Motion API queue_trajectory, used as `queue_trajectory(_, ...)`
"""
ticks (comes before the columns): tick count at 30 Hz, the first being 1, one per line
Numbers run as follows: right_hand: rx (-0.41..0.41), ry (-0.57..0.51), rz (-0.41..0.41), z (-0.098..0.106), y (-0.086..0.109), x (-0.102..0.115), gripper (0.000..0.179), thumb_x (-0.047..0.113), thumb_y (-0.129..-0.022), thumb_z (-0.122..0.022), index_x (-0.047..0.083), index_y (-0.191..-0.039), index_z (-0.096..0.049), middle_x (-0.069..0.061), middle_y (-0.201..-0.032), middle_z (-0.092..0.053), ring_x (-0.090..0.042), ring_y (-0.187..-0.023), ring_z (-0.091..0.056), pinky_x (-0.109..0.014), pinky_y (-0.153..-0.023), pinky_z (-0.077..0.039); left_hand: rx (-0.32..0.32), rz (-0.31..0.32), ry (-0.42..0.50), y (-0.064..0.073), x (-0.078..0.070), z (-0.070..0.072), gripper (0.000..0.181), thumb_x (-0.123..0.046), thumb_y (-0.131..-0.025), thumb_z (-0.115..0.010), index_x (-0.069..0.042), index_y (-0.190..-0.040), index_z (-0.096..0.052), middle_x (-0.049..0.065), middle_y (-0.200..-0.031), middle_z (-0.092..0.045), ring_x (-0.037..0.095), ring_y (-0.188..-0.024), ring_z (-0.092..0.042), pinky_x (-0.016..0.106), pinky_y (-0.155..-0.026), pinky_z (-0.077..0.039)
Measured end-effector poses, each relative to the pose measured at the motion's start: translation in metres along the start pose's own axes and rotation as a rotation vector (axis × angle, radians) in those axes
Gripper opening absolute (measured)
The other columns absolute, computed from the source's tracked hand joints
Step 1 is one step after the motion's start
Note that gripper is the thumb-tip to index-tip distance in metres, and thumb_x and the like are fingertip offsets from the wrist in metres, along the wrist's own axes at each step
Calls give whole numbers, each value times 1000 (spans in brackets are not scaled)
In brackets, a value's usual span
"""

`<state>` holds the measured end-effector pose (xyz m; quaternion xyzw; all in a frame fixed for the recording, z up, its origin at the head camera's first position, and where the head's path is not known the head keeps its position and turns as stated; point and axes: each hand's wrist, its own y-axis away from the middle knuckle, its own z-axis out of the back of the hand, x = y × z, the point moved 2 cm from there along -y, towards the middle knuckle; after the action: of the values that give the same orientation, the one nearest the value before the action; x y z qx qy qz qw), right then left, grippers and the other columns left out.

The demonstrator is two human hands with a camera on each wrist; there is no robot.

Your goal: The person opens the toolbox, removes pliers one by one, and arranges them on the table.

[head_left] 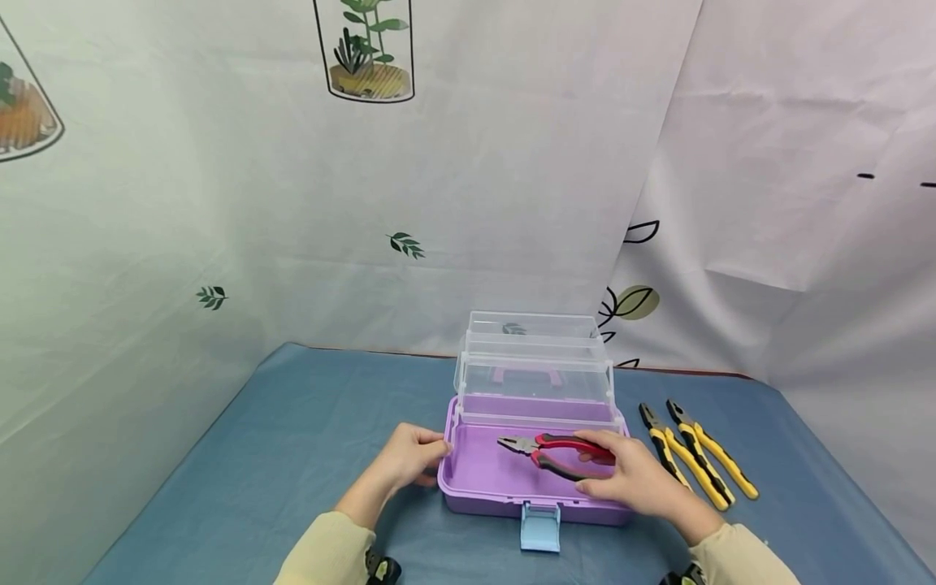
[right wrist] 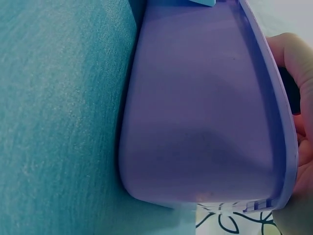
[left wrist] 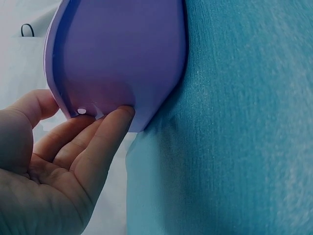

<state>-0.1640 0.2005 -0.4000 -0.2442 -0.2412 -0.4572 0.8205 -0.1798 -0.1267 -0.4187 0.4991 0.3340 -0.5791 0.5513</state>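
Observation:
A purple toolbox (head_left: 483,508) stands with its transparent lid (head_left: 537,378) raised at the back and its light blue latch (head_left: 541,528) hanging down in front. My left hand (head_left: 409,459) pinches the box's left rim, thumb on top and fingers against the outer wall (left wrist: 132,54) in the left wrist view. In my right hand (head_left: 629,475) are combination pliers with red and black handles (head_left: 548,459), held by the handle ends over the box's inside. Their jaws point left, and the handles stand spread. The right wrist view shows mostly the box's outer wall (right wrist: 205,107), which hides the pliers.
Two pairs of yellow and black pliers, one nearer (head_left: 676,455) and one farther right (head_left: 705,447), lie side by side on the blue tablecloth (head_left: 307,422) right of the box. A printed white curtain (head_left: 512,203) hangs behind the table.

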Motion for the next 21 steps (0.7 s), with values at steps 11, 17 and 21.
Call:
queue_trajectory(11, -69, -64, 2, 4, 6, 0, 62, 26, -75, -79, 1, -126, -56, -14, -108, -68, -20, -93, -67, -26, -73, -57, -17, 9, -20, -2, 3, -3, 34, -12, -86, -62, 11, -111, -64, 26, -100, -69, 23, -80, -70, 37, -56, -59)
queue_trajectory(17, -119, -106, -6, 5, 6, -1, 59, 20, -73, -81, 6, -125, -57, -16, -112, -66, -24, -95, -68, -34, -75, -59, -20, 13, -21, -2, 2, -2, 34, -12, -86, -62, 11, -111, -65, 25, -100, -69, 24, -81, -70, 37, -57, -59)
queue_trajectory(21, -163, -93, -14, 7, 8, -3, 59, 19, -71, -82, 9, -124, -58, -13, -111, -67, -20, -94, -68, -36, -76, -59, -18, 11, -17, 1, -1, -1, 35, -13, -85, -62, 10, -111, -64, 25, -99, -69, 24, -81, -70, 38, -56, -59)
